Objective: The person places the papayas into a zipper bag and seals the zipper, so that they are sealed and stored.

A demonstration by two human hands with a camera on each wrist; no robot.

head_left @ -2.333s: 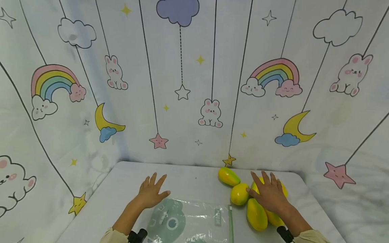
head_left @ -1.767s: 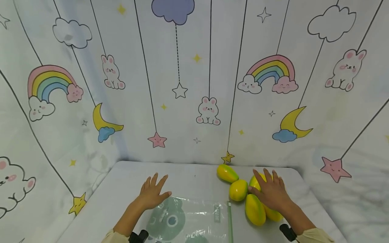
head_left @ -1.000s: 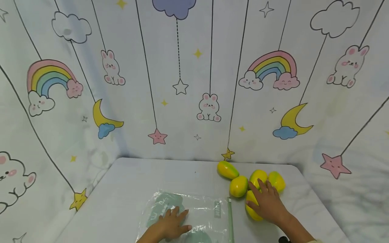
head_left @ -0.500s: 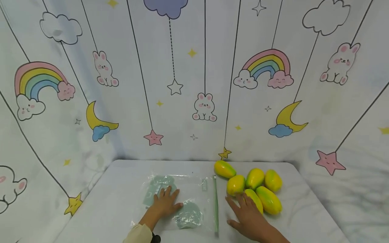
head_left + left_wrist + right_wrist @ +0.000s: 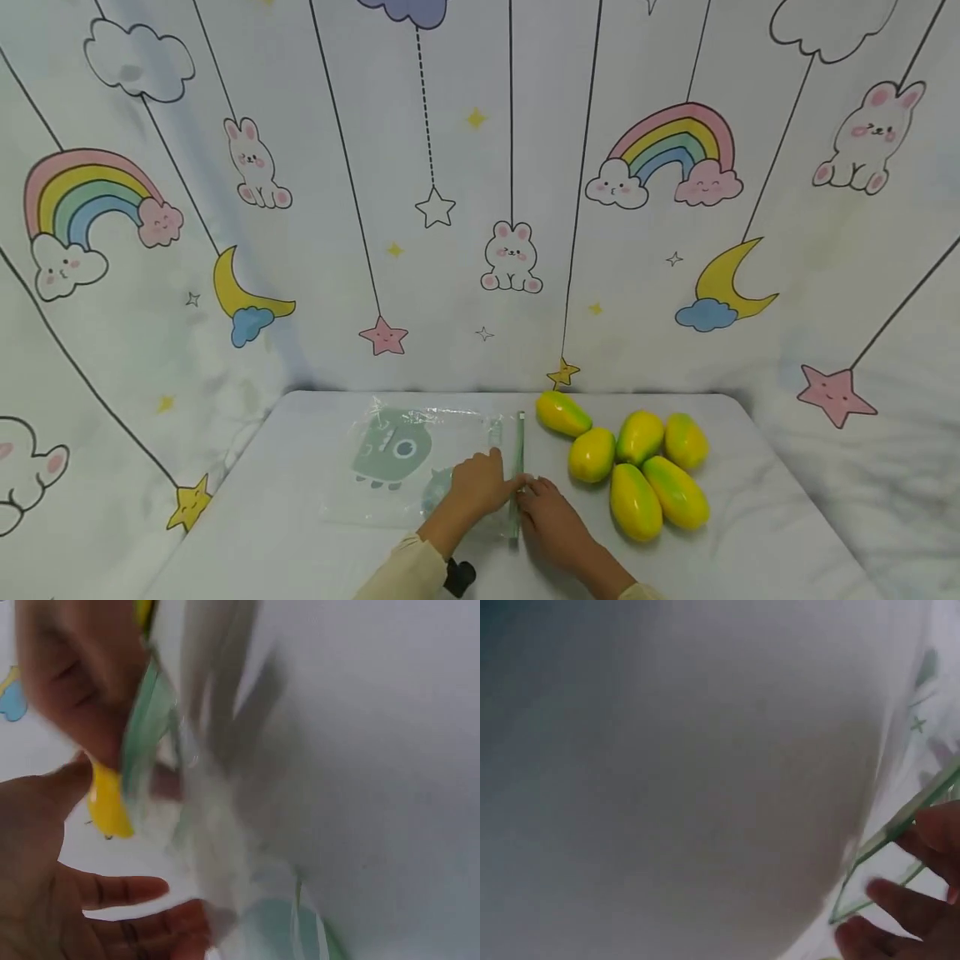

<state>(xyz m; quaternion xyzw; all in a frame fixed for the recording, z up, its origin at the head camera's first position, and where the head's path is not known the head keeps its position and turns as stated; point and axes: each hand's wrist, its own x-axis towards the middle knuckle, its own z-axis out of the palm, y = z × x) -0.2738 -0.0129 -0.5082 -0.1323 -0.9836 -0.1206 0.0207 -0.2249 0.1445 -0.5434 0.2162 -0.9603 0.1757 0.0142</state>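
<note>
A clear zip bag (image 5: 390, 450) with green monster prints lies flat on the white table, its green zip edge (image 5: 521, 442) toward the right. My left hand (image 5: 476, 487) is over the bag by that edge, its thumb meeting the fingers of my right hand (image 5: 555, 525). In the left wrist view my left fingers (image 5: 120, 891) are spread beside the bag, fingertips at the plastic. The right hand pinches the green edge there. In the right wrist view the green bag mouth (image 5: 900, 825) stands parted, with right fingers (image 5: 907, 904) at it.
Several yellow-green mangoes (image 5: 636, 502) lie grouped on the table, right of the bag; one mango (image 5: 562, 413) sits near the back edge. A white cloth wall (image 5: 450, 283) printed with rabbits, rainbows and moons surrounds the table.
My left hand came down onto the bag, and the bag slid toward the back and left. My right hand left the mangoes; both hands have met at the green edge.
</note>
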